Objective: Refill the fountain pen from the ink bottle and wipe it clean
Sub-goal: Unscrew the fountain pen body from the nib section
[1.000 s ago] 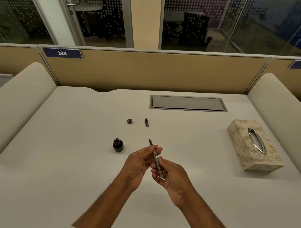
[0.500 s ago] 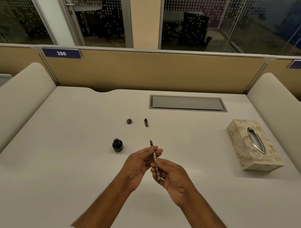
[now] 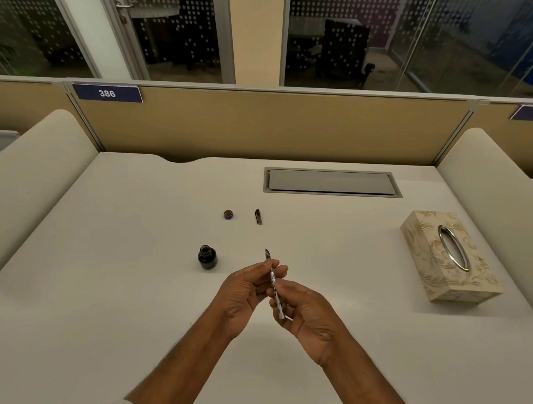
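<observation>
Barely shifted: slim patterned fountain pen (image 3: 272, 276), likely light, slick; pinched mid-barrel by left hand (image 3: 244, 291) and right hand (image 3: 306, 312), nib (image 3: 267, 253) toward twelve o'clock.

One head-worn wide view looks forward and down over the desk (image 3: 105, 287).

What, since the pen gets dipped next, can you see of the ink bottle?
The ink bottle is small, squat and round, seemingly dark glass, with a short neck. It stands upright and uncapped on the white desk; its lid lies farther back. Only the desk touches it; the left hand, holding the fountain pen, is apart to its right.
</observation>
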The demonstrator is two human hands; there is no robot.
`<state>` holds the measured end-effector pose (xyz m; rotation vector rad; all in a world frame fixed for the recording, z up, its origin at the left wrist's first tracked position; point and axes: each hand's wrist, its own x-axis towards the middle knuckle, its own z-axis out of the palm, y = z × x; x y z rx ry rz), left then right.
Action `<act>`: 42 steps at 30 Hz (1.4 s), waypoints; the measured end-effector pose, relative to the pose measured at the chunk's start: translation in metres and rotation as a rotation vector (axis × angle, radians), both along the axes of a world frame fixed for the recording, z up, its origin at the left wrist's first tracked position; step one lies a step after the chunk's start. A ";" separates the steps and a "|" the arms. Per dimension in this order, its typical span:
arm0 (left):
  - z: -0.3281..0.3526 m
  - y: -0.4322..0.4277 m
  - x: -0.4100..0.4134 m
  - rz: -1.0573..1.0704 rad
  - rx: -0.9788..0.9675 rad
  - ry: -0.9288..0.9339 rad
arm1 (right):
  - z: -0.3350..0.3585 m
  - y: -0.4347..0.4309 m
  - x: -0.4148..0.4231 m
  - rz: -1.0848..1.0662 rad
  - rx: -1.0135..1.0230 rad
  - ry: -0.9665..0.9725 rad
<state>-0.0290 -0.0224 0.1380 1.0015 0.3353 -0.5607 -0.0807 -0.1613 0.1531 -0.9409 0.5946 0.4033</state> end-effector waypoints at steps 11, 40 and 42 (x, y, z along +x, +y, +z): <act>0.000 -0.001 0.002 -0.009 -0.005 0.012 | -0.002 0.001 0.004 -0.032 0.085 0.030; -0.008 0.000 0.015 0.066 -0.080 0.042 | -0.013 0.000 0.011 -0.119 0.068 0.064; -0.010 0.001 0.017 0.098 -0.098 0.052 | -0.015 0.001 0.010 -0.123 0.037 0.061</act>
